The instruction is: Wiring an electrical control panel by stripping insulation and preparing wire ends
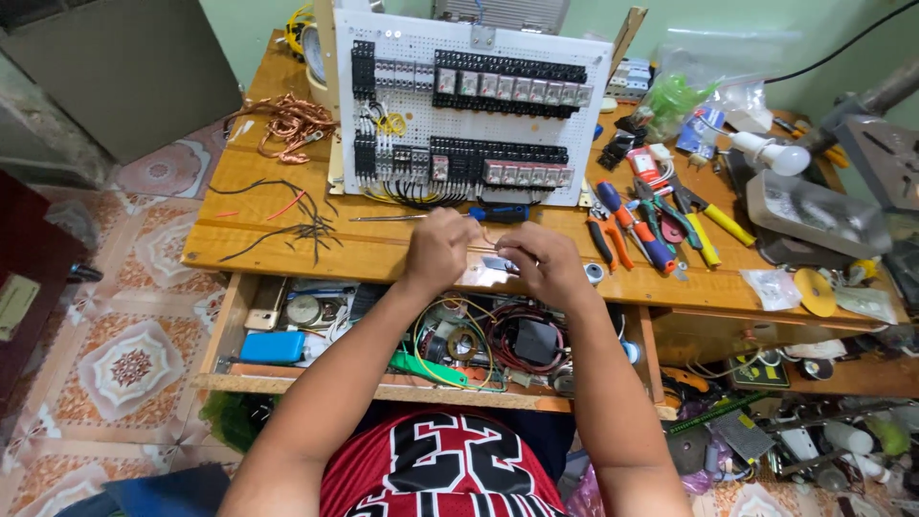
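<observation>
My left hand and my right hand meet over the front edge of the wooden workbench. Both pinch a thin copper wire between the fingertips. Under the hands lies a small shiny metal piece. Just beyond them a blue-handled screwdriver lies in front of a white perforated panel that carries rows of black relays and terminal blocks with yellow and black wiring.
Coiled copper wire and black wire offcuts lie at the left. Pliers and screwdrivers, a light bulb and plastic bags crowd the right. An open drawer below holds cables and parts. Tiled floor at left.
</observation>
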